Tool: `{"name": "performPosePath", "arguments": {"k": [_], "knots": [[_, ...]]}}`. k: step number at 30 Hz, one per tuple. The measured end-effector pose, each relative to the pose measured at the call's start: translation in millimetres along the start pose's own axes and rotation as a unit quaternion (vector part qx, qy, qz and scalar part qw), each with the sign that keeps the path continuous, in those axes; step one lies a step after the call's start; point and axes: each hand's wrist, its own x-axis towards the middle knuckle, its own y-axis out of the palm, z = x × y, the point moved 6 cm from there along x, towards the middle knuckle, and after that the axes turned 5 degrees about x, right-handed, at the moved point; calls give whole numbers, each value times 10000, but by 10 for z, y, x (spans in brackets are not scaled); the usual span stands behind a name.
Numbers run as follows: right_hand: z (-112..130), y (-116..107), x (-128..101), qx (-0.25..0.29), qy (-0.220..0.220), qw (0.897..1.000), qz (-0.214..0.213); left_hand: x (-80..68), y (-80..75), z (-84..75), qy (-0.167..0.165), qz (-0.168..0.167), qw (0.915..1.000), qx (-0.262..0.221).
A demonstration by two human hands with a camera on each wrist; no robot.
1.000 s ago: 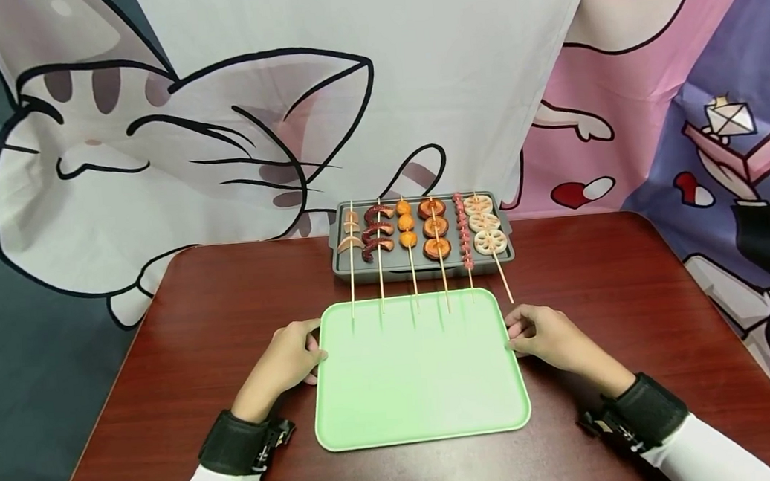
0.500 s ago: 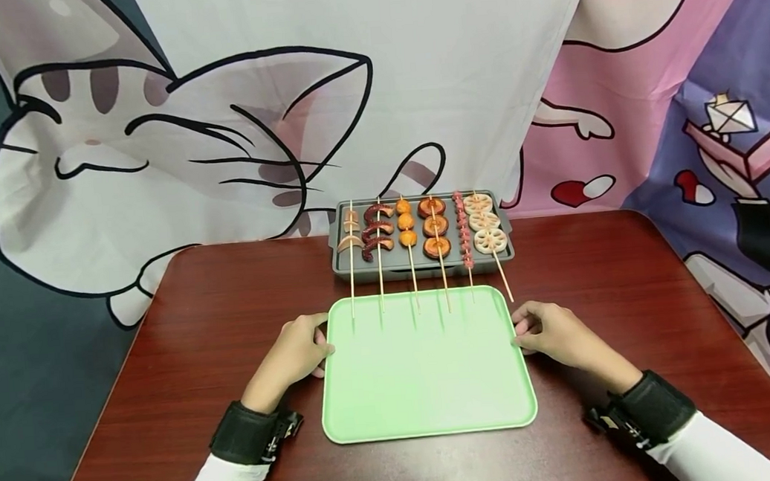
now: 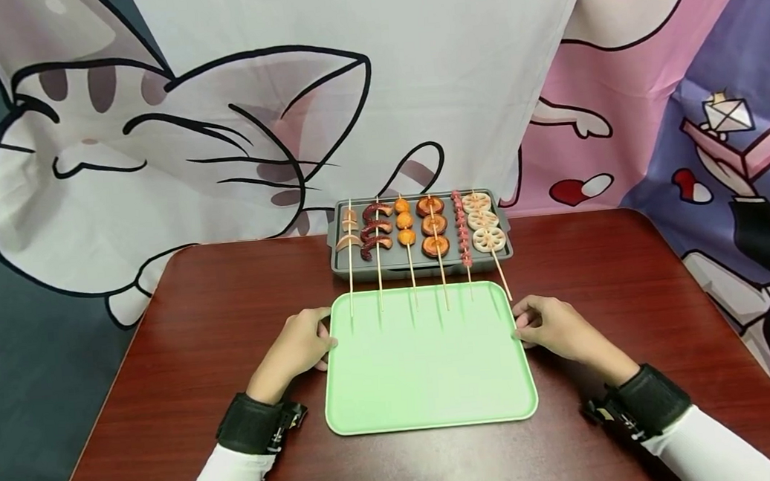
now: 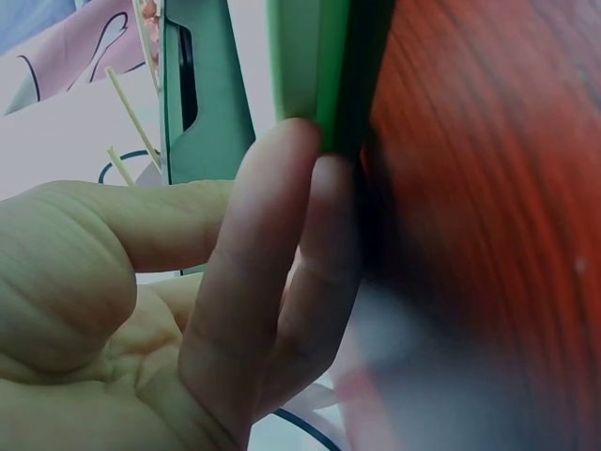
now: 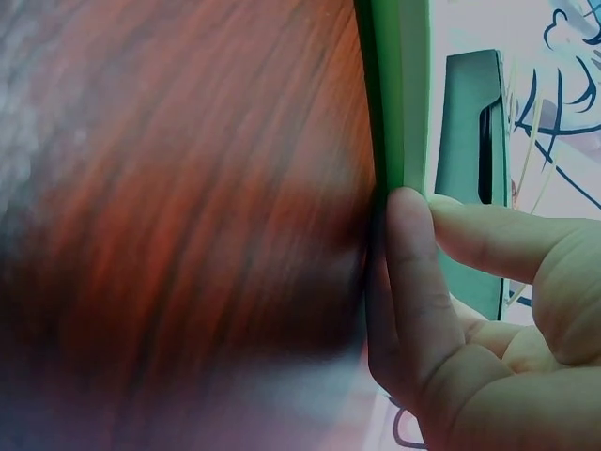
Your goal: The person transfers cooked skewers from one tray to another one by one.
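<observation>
A light green tray point(image 3: 428, 372) lies in front of the person, between both hands. The left hand point(image 3: 301, 343) pinches its left rim, thumb on top and fingers beneath; the left wrist view shows fingertips point(image 4: 286, 150) at the green edge point(image 4: 300, 66). At the opposite rim, the right hand point(image 3: 552, 326) pinches in the same way, and its fingertips point(image 5: 408, 211) meet the edge in the right wrist view. Just behind stands a grey grill pan point(image 3: 387, 271) bearing several skewers, among them lotus root slices point(image 3: 488, 241), mushroom caps point(image 3: 435, 247) and orange balls point(image 3: 406, 237).
Several skewer sticks point(image 3: 445, 288) jut from the pan over the far rim of the tray. The dark red wooden table point(image 3: 227, 281) reaches out on both sides. A cartoon-printed cloth point(image 3: 454, 79) hangs behind it.
The green tray has moved a little away from the person and slightly right, toward the grill pan, with both hands pinching it. The pan and skewers stay where they were.
</observation>
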Motion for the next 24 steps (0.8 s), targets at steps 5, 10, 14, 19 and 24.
{"name": "performPosePath", "arguments": {"k": [5, 10, 14, 19, 24], "knots": [[-15, -3, 5, -4, -19, 10000, -33, 0, 13, 9, -23, 5, 10000, -8], [-26, 2, 7, 11, 0, 10000, -62, 4, 19, 27, -13, 2, 10000, -77], [-31, 11, 6, 17, 18, 10000, -59, -2, 16, 48, -46, -16, 9998, -199], [-20, 13, -2, -4, 35, 10000, -65, -42, 14, 42, -50, 58, 9996, -276], [-1, 9, -9, -92, 51, 9999, -91, -75, 19, 38, -25, 90, 9996, -256]]}}
